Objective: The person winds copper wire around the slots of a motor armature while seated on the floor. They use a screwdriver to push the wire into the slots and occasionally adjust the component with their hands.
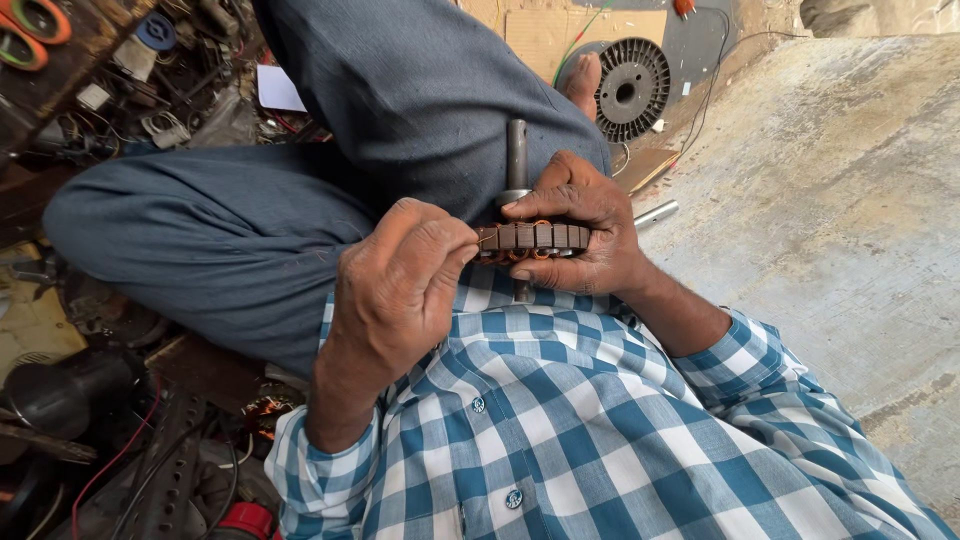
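My right hand (588, 232) grips a brown laminated motor stator (535, 237) with copper windings showing at its lower edge. A grey steel shaft (516, 155) runs through the stator and stands up above my fingers. My left hand (400, 285) is closed in a pinch against the stator's left end, where a thin wire seems to be held between thumb and forefinger. Both hands are over my lap, in front of my blue trousers (230, 230) and checked shirt (560, 420).
A black round slotted disc (631, 88) leans at the back beside cardboard (560, 32). A short metal tube (655, 212) lies on the concrete floor (840, 200) to the right. Tools, cables and scrap parts (150, 90) crowd the left side, with copper wire (265, 410) lower left.
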